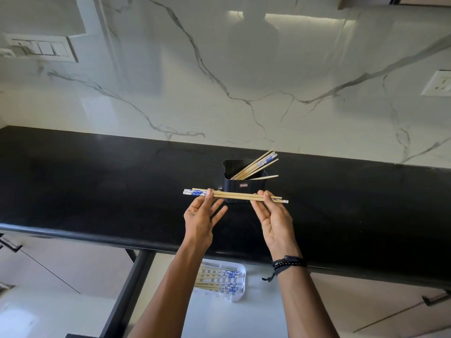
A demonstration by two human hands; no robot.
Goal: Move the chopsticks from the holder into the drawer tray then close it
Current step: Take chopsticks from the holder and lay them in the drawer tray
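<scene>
Chopsticks of pale bamboo with blue-patterned tops [219,280] already lie side by side in the white plastic tray [240,298], down in the open drawer [263,313] nearest us. Up over the black stone counter [97,186], a small bundle [236,196] is held level: left hand [199,220] pinching the patterned end, right hand [275,220] pinching the plain tips. Just behind stands the black plastic holder [234,185], several sticks [256,165] leaning inside. Partway, I'd say: this bundle to lay down, more to fetch, the drawer to shut.
</scene>
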